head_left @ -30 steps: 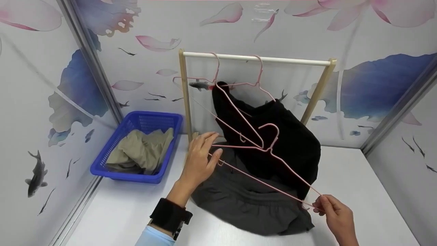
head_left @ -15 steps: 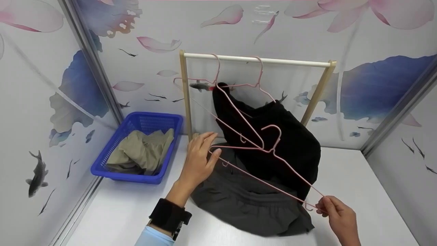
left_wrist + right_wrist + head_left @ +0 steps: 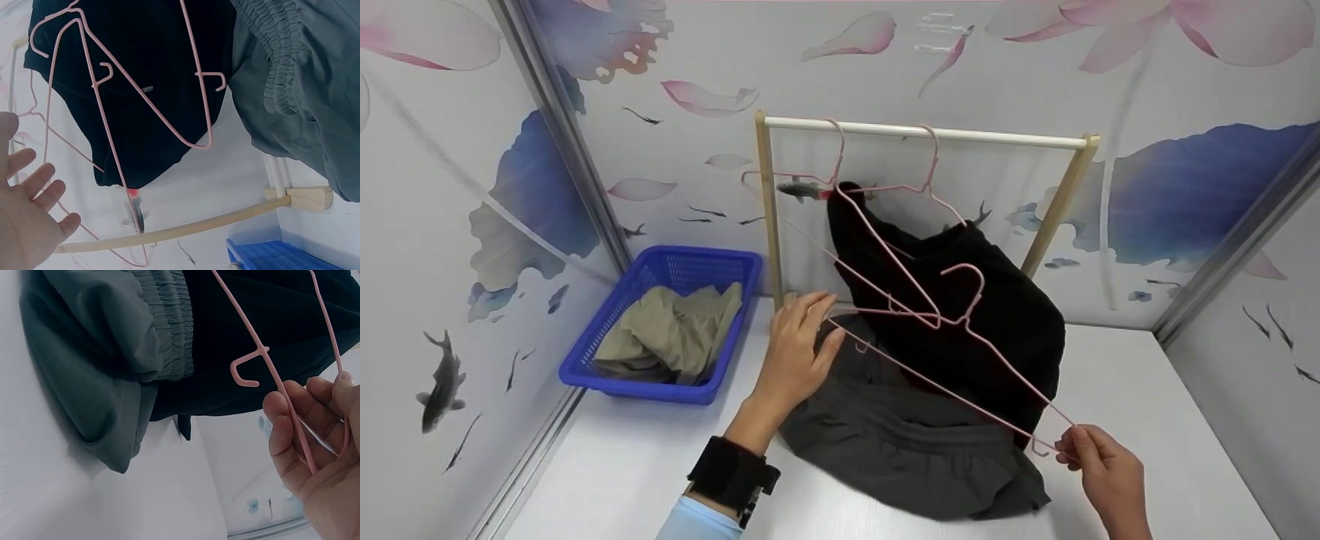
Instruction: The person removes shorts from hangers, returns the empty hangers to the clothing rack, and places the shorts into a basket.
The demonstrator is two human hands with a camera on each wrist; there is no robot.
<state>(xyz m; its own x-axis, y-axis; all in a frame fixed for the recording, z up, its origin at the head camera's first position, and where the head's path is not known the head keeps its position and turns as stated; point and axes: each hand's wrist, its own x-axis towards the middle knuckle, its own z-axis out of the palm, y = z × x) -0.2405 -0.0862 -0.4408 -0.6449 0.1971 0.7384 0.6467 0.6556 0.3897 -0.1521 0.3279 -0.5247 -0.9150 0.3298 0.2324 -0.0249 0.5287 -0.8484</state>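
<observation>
My right hand (image 3: 1102,469) grips one end of a pink clothes hanger (image 3: 934,381), its fingers curled round the wire in the right wrist view. The hanger slants up to the left, its hook raised. My left hand (image 3: 796,349) is close by the hanger's other end, palm turned to it; in the left wrist view its fingers are spread and hold nothing. Below the hanger lie dark grey shorts (image 3: 915,465) with a gathered elastic waistband (image 3: 169,320). A black garment (image 3: 997,300) hangs behind from another pink hanger (image 3: 931,161).
A small rack with a white rail (image 3: 1012,137) and wooden legs stands at the back. One more pink hanger (image 3: 877,232) hangs on it, left of the black garment's. A blue basket (image 3: 649,391) with a khaki garment (image 3: 667,330) sits at left on the white table (image 3: 1155,405).
The held hanger has shifted slightly right, and its hook and left end have risen a little. My right hand has moved slightly right. The left hand stays almost in place.
</observation>
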